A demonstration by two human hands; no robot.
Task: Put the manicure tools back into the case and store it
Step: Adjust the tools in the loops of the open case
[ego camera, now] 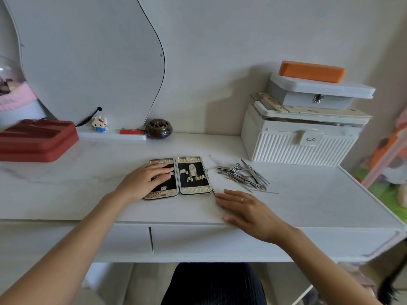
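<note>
Single head-worn view, wide-angle, looking forward and down from above the seated lap onto the white counter (308, 201). Close in: both forearms entering from the bottom corners, the hands mid-frame, the open case (193, 172) near the centre. Facing the back wall, with the curved mirror (92, 62) upper left and stacked boxes (304, 142) upper right. Edges bowed by the lens; no second view for overlap.

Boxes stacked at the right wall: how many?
4, possibly more hidden. From the bottom: ribbed white box, flat patterned box, grey latched box, orange case on top.
</note>
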